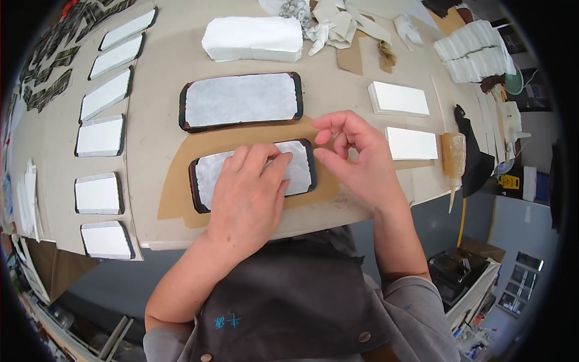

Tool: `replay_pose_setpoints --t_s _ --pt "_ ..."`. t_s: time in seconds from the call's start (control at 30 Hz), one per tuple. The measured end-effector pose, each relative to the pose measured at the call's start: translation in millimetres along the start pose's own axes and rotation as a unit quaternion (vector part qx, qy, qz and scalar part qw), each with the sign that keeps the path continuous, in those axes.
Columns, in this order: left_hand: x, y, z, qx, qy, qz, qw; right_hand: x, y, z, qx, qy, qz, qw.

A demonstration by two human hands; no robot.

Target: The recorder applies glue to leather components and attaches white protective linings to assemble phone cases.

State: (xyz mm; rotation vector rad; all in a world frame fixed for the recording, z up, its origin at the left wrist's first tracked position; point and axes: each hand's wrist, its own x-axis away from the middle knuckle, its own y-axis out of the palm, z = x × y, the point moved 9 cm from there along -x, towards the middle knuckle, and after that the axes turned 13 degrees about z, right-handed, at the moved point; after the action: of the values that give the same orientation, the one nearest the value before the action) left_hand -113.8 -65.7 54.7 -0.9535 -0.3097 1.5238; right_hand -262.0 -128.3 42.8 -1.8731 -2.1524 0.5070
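Observation:
My left hand (244, 202) lies over a white rectangular panel (295, 148) with dark, folded-over edges, its fingers resting on the white face and hiding the middle. Just past the panel's right end, my right hand (362, 157) is raised with fingers curled and thumb apart; no object shows between them. Under the panel is a brown sheet (175, 190) with a curved outline. Beyond it lies a larger panel (241, 99), also white with a dark edge.
A thick white stack (252, 39) stands farther back. Two smaller white stacks (411, 143) sit at right, beside an amber bottle with a pointed nozzle (453, 163). Several dark-edged white panels (98, 194) line the left side. Paper scraps (338, 27) lie at the back.

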Motion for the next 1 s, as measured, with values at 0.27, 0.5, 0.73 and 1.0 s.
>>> replay_pose_setpoints --t_s 0.27,0.5,0.73,1.0 --pt "1 5 3 -0.025 0.021 -0.025 0.999 -1 14 18 -0.035 0.034 0.000 0.999" --pt "2 -37 -20 0.045 -0.021 0.059 0.997 -6 -9 -2 -0.074 -0.015 -0.005 0.997" --pt "10 -37 -21 -0.074 0.014 0.053 0.996 12 32 -40 0.115 -0.242 -0.067 0.961" --pt "21 -47 -20 -0.053 0.011 0.050 0.997 25 40 -44 0.193 -0.303 -0.101 0.928"
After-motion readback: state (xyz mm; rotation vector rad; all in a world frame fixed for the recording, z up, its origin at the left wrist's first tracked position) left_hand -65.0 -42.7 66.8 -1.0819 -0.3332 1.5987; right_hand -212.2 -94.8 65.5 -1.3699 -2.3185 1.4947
